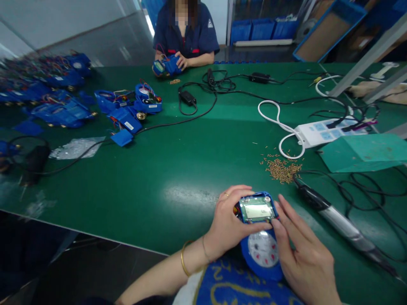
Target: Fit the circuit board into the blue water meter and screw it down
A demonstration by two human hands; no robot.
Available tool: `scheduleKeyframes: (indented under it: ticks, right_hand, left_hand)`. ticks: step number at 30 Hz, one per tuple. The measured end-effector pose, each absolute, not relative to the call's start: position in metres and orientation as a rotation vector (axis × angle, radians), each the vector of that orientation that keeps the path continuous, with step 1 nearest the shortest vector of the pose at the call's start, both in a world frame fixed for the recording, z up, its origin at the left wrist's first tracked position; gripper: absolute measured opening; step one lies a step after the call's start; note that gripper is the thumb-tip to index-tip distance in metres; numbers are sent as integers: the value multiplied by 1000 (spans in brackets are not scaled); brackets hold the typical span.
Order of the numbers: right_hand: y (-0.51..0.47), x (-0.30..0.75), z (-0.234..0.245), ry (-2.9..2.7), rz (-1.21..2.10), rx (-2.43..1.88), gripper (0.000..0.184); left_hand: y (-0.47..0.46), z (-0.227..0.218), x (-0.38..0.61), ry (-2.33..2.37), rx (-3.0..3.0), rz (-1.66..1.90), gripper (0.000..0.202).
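Observation:
A blue water meter [261,254] with a round white dial is held low in front of me, over a blue cloth with yellow writing [241,286]. At its upper end a green circuit board with a small display [258,210] sits in a blue housing. My left hand [227,222] wraps around this housing, thumb along the board's lower edge and fingers over the far side. On the right side, my right hand [302,250] presses thumb and fingertips against the housing's edge. Anything small between those right fingertips is hidden.
An electric screwdriver [346,231] lies right of my hands, beside a pile of small brass-coloured screws [282,170]. Behind it are a green box [365,151] and a white power strip [330,130]. Blue meters [127,106] and cables cover the left; a co-worker [186,34] holds another meter opposite.

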State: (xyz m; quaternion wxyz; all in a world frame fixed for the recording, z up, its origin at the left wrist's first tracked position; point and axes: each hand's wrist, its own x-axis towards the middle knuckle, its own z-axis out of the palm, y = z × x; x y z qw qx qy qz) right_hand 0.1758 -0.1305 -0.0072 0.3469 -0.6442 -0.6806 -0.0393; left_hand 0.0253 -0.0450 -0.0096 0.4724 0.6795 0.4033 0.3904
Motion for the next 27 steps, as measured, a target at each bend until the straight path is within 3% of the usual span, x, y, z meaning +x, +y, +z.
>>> scheduleKeyframes:
  ticks: [6,16,23,27]
  right_hand:
    - [-133,178,-6,-1747,-112,-1720,37]
    - [-139,184,-9,-1778,-135,-1859,46]
    - [-140,182,-20,-1126,718,-1925,63]
    - [-136,176,-14,-870,964,-1847,66]
  left_hand:
    - [-35,0,6,722,1742,717,84]
    - [-31,-6,6,701,1684,690,68]
    - [-34,1,5,741,1682,674,68]
    - [-33,-2,4,768,1694,646,69]
